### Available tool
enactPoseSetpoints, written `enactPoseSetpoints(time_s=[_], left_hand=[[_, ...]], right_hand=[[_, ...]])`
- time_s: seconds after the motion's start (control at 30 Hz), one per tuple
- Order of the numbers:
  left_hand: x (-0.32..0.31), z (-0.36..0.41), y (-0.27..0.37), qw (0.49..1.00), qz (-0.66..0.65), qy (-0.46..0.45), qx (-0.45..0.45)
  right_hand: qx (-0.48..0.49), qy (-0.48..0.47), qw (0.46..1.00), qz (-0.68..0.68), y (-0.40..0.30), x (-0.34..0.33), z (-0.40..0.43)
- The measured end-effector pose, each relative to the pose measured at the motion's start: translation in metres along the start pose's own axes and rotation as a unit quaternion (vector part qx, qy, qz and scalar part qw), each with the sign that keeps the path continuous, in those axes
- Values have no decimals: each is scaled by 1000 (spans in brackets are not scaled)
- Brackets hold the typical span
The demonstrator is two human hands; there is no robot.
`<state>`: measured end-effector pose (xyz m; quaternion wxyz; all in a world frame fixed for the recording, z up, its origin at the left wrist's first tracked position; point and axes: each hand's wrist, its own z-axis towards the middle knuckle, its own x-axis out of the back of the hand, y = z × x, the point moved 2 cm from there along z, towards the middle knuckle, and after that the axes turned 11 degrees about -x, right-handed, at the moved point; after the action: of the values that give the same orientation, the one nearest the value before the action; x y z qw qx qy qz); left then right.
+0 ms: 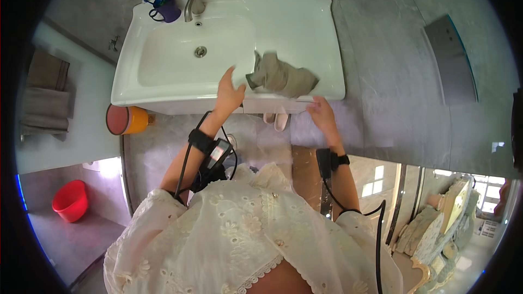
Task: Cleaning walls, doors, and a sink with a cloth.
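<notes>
A crumpled grey-green cloth point(286, 75), slightly blurred, is at the right side of the white ceramic washbasin point(298, 20). Just left of the cloth, my left hand point(230, 92) is over the basin's front edge, thumb and fingers apart and nothing in it. My right hand point(322, 112) is at the front edge below the cloth, its bent fingers by a thin dark line on the white cabinet front point(265, 106). Whether those fingers grip anything there is unclear. The bowl's metal drain point(200, 52) is uncovered.
Behind the bowl stand a metal faucet point(194, 2) and a purple mug point(166, 8) holding a toothbrush and a tube. An orange bucket point(130, 119) is left of the cabinet. Pale slippers point(281, 120) lie underneath. Towels point(45, 106) hang at the left; a red tub point(71, 202) sits beyond.
</notes>
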<state>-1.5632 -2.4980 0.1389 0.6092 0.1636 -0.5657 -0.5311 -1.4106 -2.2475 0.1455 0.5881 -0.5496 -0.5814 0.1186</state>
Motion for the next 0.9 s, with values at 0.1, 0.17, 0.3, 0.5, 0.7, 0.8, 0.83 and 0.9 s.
enactPoseSetpoints(time_s=[0.1, 0.17, 0.3, 0.5, 0.7, 0.8, 0.83, 0.9], left_hand=[[30, -22, -64, 968, 222, -37, 111], [62, -33, -90, 949, 290, -21, 124], [108, -38, -138, 914, 342, 37, 216], [143, -20, -172, 896, 258, 59, 356], [152, -20, -175, 924, 187, -55, 328], [152, -24, -169, 916, 203, -71, 339], [150, -18, -165, 909, 194, -88, 357], [148, -19, -165, 909, 196, -88, 356]], right_hand=[[5, 79, 997, -14, -1, -18, 1], [56, 61, 996, -15, -33, -29, 4], [162, 76, 977, -113, -67, -73, 43], [-86, 107, 916, -376, -86, -153, 86], [59, 206, 922, -324, -77, -163, 194], [80, 221, 915, -327, -89, -156, 276], [53, 256, 911, -320, -94, -148, 305], [38, 280, 908, -308, -111, -143, 347]])
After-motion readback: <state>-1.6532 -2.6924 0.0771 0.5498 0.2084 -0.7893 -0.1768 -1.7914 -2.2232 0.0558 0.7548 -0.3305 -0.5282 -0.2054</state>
